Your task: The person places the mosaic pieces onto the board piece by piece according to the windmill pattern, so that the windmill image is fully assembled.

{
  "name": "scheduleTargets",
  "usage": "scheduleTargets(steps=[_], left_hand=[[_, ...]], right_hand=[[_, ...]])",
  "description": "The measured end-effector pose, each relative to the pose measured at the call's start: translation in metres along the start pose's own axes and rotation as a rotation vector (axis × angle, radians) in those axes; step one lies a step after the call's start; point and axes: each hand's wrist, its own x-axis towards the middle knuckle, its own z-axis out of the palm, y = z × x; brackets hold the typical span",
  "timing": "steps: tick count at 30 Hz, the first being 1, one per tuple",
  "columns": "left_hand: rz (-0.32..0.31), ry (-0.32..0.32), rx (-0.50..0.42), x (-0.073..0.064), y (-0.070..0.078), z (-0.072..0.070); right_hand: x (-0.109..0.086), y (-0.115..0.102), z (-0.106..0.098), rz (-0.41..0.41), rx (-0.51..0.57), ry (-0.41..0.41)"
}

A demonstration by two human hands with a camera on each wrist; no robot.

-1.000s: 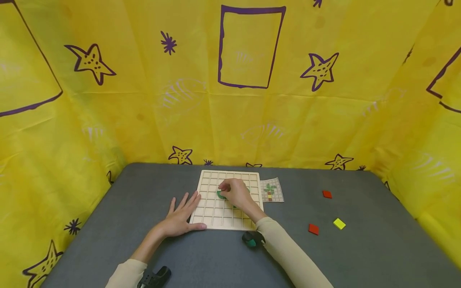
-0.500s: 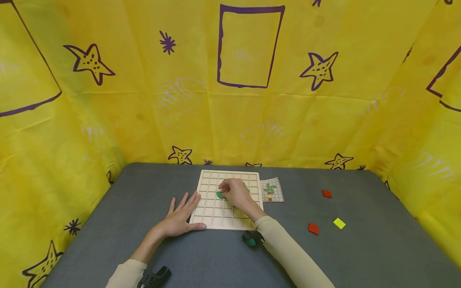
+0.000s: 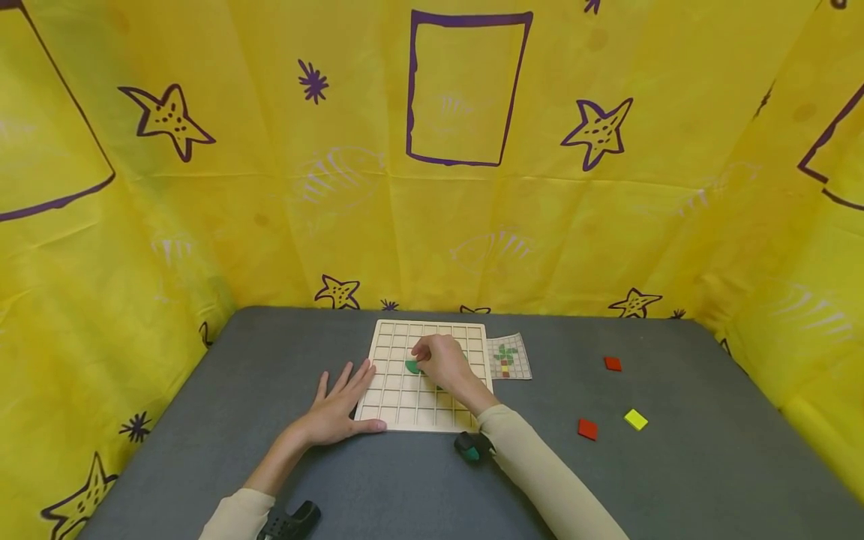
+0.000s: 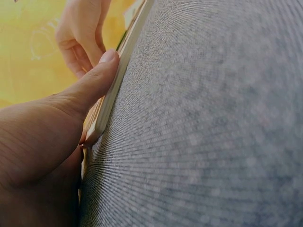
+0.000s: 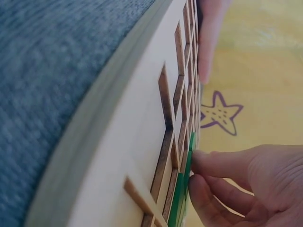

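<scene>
A light wooden board (image 3: 391, 405) with a raised grid lies on the grey table. My left hand (image 3: 331, 411), fingers spread, rests along its left edge; the thumb lies on the near left corner, as the left wrist view also shows. Over the board's middle, my right hand (image 3: 442, 361) has curled fingers and pinches a flat green tile (image 5: 188, 163) low at the grid between thumb and index finger. A rounded green piece (image 3: 412, 367) shows beside these fingertips. More green pieces sit partly hidden under the right hand.
A small printed grid card (image 3: 511, 357) with a green, yellow and red pattern adjoins the board's right edge. Farther right lie a red tile (image 3: 613, 364), another red tile (image 3: 588, 429) and a yellow tile (image 3: 636, 419). A yellow patterned cloth (image 3: 459, 240) hangs behind the table.
The right fingertips have shifted very slightly to the right at the green tile. My left hand and the loose tiles stay where they were.
</scene>
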Motion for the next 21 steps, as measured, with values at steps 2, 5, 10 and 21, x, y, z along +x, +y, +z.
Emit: scheduleTargets(steps=[2, 5, 10, 21], left_hand=[[0.0, -0.001, -0.003, 0.0, 0.0, 0.0], [0.001, 0.0, -0.007, 0.0, 0.001, 0.001], [-0.002, 0.004, -0.002, -0.002, 0.002, 0.0], [-0.003, 0.006, -0.004, -0.001, 0.002, 0.0]], right_hand=[[-0.001, 0.0, -0.001, -0.001, -0.002, -0.001], [-0.002, 0.002, -0.004, -0.009, -0.001, 0.001], [-0.006, 0.003, -0.016, -0.026, 0.008, 0.012], [-0.013, 0.019, -0.049, -0.009, 0.043, 0.072]])
